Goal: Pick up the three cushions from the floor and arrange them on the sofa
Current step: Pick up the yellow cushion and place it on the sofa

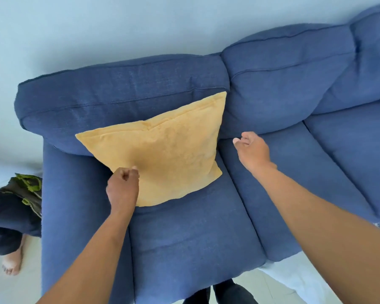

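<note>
A yellow cushion (162, 150) leans tilted against the back of the blue sofa (195, 238), resting on the left seat. My left hand (123, 187) is at the cushion's lower left edge, fingers curled into a fist and touching the fabric; I cannot tell whether it pinches the edge. My right hand (252, 150) hovers over the middle seat, just right of the cushion, fingers loosely apart and holding nothing. No other cushions are in view.
Another person stands at the left beside the sofa arm, with a bare foot (11, 262) on the pale floor and dark clothing (11, 216). A white object (298, 279) lies on the floor in front of the sofa. A pale wall runs behind the sofa.
</note>
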